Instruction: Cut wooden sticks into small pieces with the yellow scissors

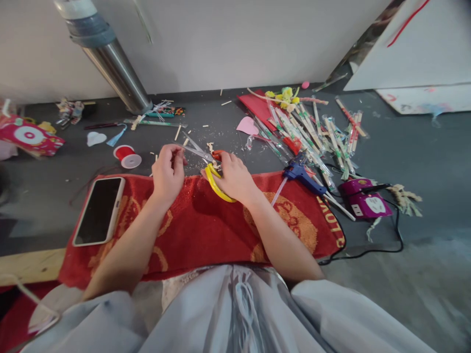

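Observation:
My right hand [235,176] is closed around the yellow handles of a pair of scissors [217,184]. The metal blades are spread apart and point away to the left. My left hand [168,172] is closed in a pinch beside one blade's tip; what its fingers hold, if anything, is hidden. A small red piece [217,155] shows at my right fingertips; its kind is unclear. Pale crumbs and short stick bits [177,132] lie around the blades. Both forearms reach over a red towel [206,225].
Left: a phone [99,211], a red thread spool [127,157] and a steel thermos [117,73]. Right: a blue glue gun [303,177], wrapped sticks [301,132], a pink paper heart [248,126] and a purple power socket [364,198] with a black cable. A white panel stands behind.

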Demonstrator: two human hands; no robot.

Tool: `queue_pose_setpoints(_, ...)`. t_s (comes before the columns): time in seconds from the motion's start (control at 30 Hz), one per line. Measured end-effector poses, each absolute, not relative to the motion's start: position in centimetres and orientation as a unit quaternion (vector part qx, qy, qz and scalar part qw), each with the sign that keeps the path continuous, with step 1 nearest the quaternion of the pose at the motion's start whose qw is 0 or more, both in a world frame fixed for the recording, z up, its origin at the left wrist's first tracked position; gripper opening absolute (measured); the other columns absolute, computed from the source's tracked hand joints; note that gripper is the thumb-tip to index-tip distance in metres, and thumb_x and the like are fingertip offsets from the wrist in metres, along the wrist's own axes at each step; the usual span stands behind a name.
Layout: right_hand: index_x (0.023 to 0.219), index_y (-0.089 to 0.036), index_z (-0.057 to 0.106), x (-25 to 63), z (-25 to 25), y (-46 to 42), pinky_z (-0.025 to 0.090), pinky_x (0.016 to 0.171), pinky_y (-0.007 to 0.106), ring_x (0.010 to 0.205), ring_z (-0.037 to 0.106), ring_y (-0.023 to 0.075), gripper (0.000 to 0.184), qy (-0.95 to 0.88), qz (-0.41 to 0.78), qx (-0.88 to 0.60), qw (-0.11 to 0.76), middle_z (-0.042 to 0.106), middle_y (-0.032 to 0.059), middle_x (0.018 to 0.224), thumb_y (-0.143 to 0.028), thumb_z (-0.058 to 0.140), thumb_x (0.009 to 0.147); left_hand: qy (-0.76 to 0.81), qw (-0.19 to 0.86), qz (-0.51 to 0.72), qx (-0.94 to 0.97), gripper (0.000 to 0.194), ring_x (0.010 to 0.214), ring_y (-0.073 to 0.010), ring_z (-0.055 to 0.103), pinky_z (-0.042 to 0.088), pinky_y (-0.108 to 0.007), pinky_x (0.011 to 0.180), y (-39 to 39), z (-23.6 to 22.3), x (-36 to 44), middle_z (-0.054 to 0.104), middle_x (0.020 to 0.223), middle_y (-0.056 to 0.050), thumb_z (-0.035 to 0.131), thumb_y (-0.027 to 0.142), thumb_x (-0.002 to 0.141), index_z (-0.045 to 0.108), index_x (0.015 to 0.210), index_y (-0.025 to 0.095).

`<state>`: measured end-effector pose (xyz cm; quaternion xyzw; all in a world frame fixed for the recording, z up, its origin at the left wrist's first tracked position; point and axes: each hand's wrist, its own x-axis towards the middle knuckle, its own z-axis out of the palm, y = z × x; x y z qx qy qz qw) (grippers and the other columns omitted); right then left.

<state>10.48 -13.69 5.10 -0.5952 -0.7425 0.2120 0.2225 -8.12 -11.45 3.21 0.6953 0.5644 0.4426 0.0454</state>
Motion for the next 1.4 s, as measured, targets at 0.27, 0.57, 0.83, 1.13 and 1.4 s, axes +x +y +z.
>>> queue_pose_setpoints(0.27,0.129,-0.011,0.051,10.5,5.2,-13.8,0.044,0.099,0.046,0.110,0.059,0.0308,0.065,-0.747,0.226,-0.573,0.249,0.061,0.0191,0.118,-0.062,0.048,0.089,0.567,0.060,0.409,0.712,0.026,0.063,-0.0124,0.059,0.047,-0.026,0.065,-12.2,3.6,-7.3,0.065,0.071,-0.001,0.039,0.040,0.096,0.057,0.093,0.022)
queue_pose_setpoints(0.57,0.127,-0.012,0.051,10.6,5.2,-13.8,0.044,0.099,0.046,0.107,0.060,0.0294,0.065,-0.744,0.236,-0.565,0.267,0.062,0.0191,0.118,-0.064,0.049,0.089,0.568,0.077,0.408,0.711,0.022,0.065,-0.0127,0.061,0.048,-0.025,0.064,-12.4,3.7,-7.2,0.067,0.077,-0.002,0.043,0.038,0.093,0.057,0.096,0.021)
queue_pose_setpoints(0.83,0.123,-0.009,0.055,10.4,5.2,-13.7,0.045,0.097,0.043,0.106,0.062,0.0295,0.063,-0.748,0.225,-0.568,0.260,0.065,0.0188,0.115,-0.062,0.050,0.089,0.569,0.069,0.406,0.712,0.020,0.065,-0.0131,0.061,0.047,-0.025,0.064,-12.4,3.7,-7.2,0.066,0.075,-0.001,0.044,0.038,0.092,0.057,0.091,0.021)
queue_pose_setpoints(1.13,0.120,-0.012,0.060,9.9,5.4,-14.0,0.049,0.089,0.039,0.103,0.067,0.0296,0.058,-0.744,0.229,-0.582,0.238,0.070,0.0152,0.112,-0.061,0.050,0.090,0.583,0.022,0.385,0.715,0.018,0.062,-0.0130,0.056,0.044,-0.025,0.062,-12.7,3.8,-7.2,0.063,0.071,-0.001,0.045,0.036,0.091,0.056,0.086,0.022)
queue_pose_setpoints(1.4,0.120,-0.014,0.061,10.1,6.1,-13.8,0.048,0.080,0.033,0.095,0.068,0.0257,0.053,-0.754,0.265,-0.570,0.193,0.072,0.0123,0.104,-0.057,0.053,0.090,0.587,-0.008,0.392,0.708,0.025,0.061,-0.0119,0.051,0.040,-0.024,0.060,-12.4,3.3,-7.5,0.058,0.068,0.000,0.046,0.040,0.092,0.057,0.080,0.021)
